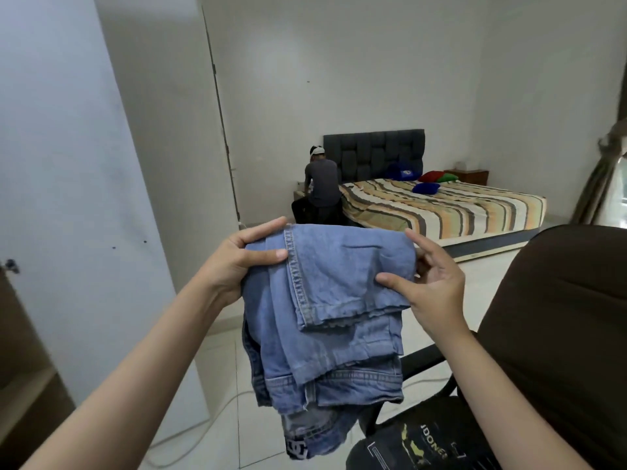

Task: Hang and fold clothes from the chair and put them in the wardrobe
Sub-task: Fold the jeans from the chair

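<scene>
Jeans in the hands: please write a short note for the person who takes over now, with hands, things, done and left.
Left hand: pinches the top left of the folded jeans.
Right hand: thumb on the jeans' front, fingers behind their right edge.
Jeans: held in the air, folded over, waistband hanging low.
Chair: at right, a black printed garment lies on its seat.
Done: jeans mostly folded.
Left: store the jeans in the wardrobe, then handle the black garment.
</scene>
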The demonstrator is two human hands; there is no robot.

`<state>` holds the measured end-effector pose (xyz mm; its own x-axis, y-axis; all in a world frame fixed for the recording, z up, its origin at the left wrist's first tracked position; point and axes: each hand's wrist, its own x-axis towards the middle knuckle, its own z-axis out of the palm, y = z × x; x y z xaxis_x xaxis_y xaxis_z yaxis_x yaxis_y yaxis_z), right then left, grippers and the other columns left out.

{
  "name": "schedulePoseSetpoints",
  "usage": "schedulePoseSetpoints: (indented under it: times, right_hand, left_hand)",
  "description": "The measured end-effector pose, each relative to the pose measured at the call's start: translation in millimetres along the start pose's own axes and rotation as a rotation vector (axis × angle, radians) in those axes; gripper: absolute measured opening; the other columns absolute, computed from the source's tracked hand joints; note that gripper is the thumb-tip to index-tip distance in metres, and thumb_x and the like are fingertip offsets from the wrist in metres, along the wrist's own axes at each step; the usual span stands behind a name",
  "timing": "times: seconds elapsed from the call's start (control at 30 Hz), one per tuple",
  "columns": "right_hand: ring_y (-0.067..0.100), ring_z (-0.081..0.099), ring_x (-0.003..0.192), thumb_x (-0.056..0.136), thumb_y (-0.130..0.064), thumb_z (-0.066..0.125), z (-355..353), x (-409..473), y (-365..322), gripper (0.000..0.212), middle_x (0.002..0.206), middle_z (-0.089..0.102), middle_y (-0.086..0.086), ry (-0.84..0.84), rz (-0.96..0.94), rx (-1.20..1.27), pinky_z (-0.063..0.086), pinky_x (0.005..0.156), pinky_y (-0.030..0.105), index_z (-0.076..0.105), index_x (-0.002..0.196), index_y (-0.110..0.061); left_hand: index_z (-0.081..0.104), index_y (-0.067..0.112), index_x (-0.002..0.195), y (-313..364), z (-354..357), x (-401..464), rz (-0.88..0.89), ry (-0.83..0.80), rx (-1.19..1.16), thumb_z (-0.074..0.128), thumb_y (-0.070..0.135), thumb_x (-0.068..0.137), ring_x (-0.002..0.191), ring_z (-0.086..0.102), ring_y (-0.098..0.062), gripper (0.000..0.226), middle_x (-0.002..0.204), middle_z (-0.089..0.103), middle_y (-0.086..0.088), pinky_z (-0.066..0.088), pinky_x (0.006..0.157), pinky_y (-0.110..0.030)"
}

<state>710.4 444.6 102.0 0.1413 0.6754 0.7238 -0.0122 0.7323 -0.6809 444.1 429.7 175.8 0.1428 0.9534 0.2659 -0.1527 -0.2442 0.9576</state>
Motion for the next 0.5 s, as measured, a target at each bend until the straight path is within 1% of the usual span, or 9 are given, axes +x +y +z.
schedulePoseSetpoints:
  times: [0.1, 0.17, 0.23, 0.3, 0.33, 0.37, 0.4, 0.47, 0.5]
  right_hand:
    - [0.015, 0.062, 0.108, 0.049, -0.037, 0.089, 3.7, 9.3, 6.0, 0.062, 0.113, 0.066, -0.007, 0.009, 0.026, 0.093, 0.054, 0.088, 0.031, 0.066, 0.107, -0.037]
    - [0.022, 0.062, 0.108, 0.042, -0.043, 0.092, 6.7, 14.2, 11.6, 0.073, 0.12, 0.062, 0.009, 0.006, 0.095, 0.173, 0.055, 0.084, 0.032, 0.064, 0.11, -0.04]
    - [0.026, 0.062, 0.108, 0.039, -0.044, 0.093, 9.3, 15.4, 16.8, 0.084, 0.12, 0.061, 0.016, 0.0, 0.138, 0.218, 0.056, 0.082, 0.035, 0.058, 0.115, -0.039]
    - [0.026, 0.063, 0.106, 0.041, -0.048, 0.092, 9.8, 13.8, 21.9, 0.091, 0.116, 0.063, 0.015, -0.009, 0.124, 0.171, 0.055, 0.084, 0.041, 0.053, 0.122, -0.036]
    - [0.026, 0.062, 0.107, 0.044, -0.048, 0.091, 9.8, 12.6, 24.5, 0.095, 0.115, 0.063, 0.012, -0.02, 0.1, 0.133, 0.054, 0.087, 0.045, 0.049, 0.127, -0.033]
    - [0.025, 0.061, 0.107, 0.047, -0.046, 0.091, 10.3, 11.5, 26.6, 0.099, 0.114, 0.063, 0.009, -0.037, 0.069, 0.096, 0.053, 0.089, 0.049, 0.045, 0.133, -0.029]
    - [0.026, 0.061, 0.108, 0.05, -0.043, 0.09, 11.6, 10.7, 27.2, 0.103, 0.113, 0.062, 0.007, -0.054, 0.042, 0.07, 0.051, 0.092, 0.051, 0.041, 0.138, -0.026]
    - [0.027, 0.062, 0.107, 0.053, -0.038, 0.09, 16.4, 10.0, 22.4, 0.107, 0.111, 0.064, 0.007, -0.077, 0.017, 0.089, 0.053, 0.09, 0.049, 0.034, 0.142, -0.023]
    - [0.026, 0.065, 0.102, 0.054, -0.033, 0.091, 20.0, 10.3, 17.5, 0.106, 0.107, 0.067, 0.005, -0.083, 0.012, 0.122, 0.055, 0.085, 0.043, 0.033, 0.143, -0.021]
  left_hand:
    - [0.078, 0.023, 0.076, 1.0, -3.5, 1.2, 0.018, 0.019, 0.053, 0.065, -0.01, 0.067, 0.07, 0.069, -0.011, 0.037, 0.08, 0.074, 0.004, 0.056, 0.064, -0.021]
    - [0.077, 0.023, 0.067, 0.8, -1.6, 2.5, 0.058, 0.056, 0.033, 0.062, -0.015, 0.068, 0.066, 0.069, -0.01, 0.04, 0.073, 0.074, 0.004, 0.057, 0.065, -0.021]
    - [0.076, 0.024, 0.061, 1.3, -0.1, 4.0, 0.09, 0.081, 0.009, 0.065, -0.018, 0.063, 0.064, 0.068, -0.009, 0.043, 0.069, 0.072, 0.006, 0.057, 0.064, -0.02]
    - [0.075, 0.025, 0.057, 3.4, -1.4, 4.8, 0.106, 0.082, -0.008, 0.074, -0.017, 0.045, 0.062, 0.067, -0.009, 0.043, 0.066, 0.072, 0.006, 0.056, 0.06, -0.019]
    - [0.075, 0.024, 0.057, 4.7, -3.2, 5.0, 0.108, 0.071, -0.023, 0.08, -0.012, 0.031, 0.061, 0.068, -0.01, 0.045, 0.065, 0.072, 0.006, 0.056, 0.059, -0.019]
    - [0.075, 0.024, 0.057, 6.0, -5.7, 5.3, 0.106, 0.055, -0.039, 0.086, -0.003, 0.016, 0.061, 0.068, -0.011, 0.05, 0.066, 0.072, 0.006, 0.055, 0.058, -0.02]
    - [0.075, 0.024, 0.057, 7.1, -8.3, 5.3, 0.102, 0.044, -0.057, 0.091, 0.009, 0.008, 0.061, 0.068, -0.011, 0.054, 0.066, 0.072, 0.005, 0.055, 0.057, -0.02]
    - [0.074, 0.023, 0.055, 8.5, -13.2, 5.5, 0.094, 0.045, -0.099, 0.092, 0.019, -0.001, 0.059, 0.068, -0.011, 0.059, 0.064, 0.072, 0.005, 0.055, 0.055, -0.02]
    - [0.074, 0.023, 0.055, 8.8, -16.4, 5.5, 0.095, 0.053, -0.118, 0.092, 0.019, -0.003, 0.059, 0.068, -0.011, 0.06, 0.064, 0.071, 0.005, 0.055, 0.054, -0.02]
